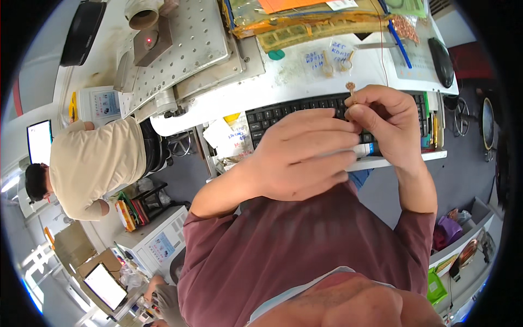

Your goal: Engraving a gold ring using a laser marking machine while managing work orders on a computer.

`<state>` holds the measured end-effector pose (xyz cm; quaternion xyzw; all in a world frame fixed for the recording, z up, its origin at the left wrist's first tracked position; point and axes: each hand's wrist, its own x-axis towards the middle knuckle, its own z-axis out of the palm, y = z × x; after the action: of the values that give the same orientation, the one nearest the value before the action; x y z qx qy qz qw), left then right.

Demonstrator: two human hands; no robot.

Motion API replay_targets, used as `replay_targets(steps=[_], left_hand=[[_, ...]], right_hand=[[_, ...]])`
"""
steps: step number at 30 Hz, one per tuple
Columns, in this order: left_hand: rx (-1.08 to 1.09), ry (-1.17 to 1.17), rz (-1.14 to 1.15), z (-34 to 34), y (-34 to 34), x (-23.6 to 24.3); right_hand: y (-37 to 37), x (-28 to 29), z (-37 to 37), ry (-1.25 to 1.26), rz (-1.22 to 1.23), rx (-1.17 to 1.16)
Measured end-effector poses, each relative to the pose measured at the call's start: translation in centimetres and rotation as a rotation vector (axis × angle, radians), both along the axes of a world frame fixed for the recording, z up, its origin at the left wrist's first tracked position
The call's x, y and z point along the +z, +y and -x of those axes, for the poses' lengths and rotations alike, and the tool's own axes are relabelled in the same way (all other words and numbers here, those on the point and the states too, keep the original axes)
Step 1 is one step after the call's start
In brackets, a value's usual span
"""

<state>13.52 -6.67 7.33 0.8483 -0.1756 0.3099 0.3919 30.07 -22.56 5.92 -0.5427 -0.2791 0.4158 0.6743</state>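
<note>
Between the thumb and forefinger of my right hand [389, 122] is a small gold-coloured jewellery piece [351, 88], its round, textured top sticking up above the fingertips. The lower part of the piece is hidden by the fingers. My left hand [308, 155] is open, its fingers stretched across toward the right hand, with the fingertips close beside it. Both hands are above a black keyboard [267, 115]. Just beyond them on the white bench, two small clear bags [341, 52] with blue handwriting lie beside gold-coloured ring-like pieces.
A perforated metal plate [190, 46] with a fixture showing a red light spot stands at the left. Trays of packets [305, 27] fill the back. Tweezers [376, 46], a blue stick [400, 46] and a black mouse [440, 62] lie right. Another person [98, 163] sits at far left.
</note>
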Motion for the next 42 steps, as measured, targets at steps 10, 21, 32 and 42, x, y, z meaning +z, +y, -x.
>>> replay_targets(steps=[10, 21, 32, 42], left_hand=[[0.468, -0.068, 0.001, 5.0, 4.5, -0.3], [0.939, -0.284, 0.323, 12.1, 13.7, -1.0], [0.819, -0.040, -0.092, 12.3, 8.5, -3.7], [0.626, 0.212, -0.098, 11.2, 2.8, -8.5]], right_hand=[[2.2, 1.6, -2.7, -0.291, 0.154, 0.034], [7.5, 3.9, -3.4, -0.452, 0.175, 0.109], [9.4, 3.2, -2.0, -0.525, 0.096, 0.195], [3.3, -4.7, 2.6, -1.008, -0.379, -0.110]])
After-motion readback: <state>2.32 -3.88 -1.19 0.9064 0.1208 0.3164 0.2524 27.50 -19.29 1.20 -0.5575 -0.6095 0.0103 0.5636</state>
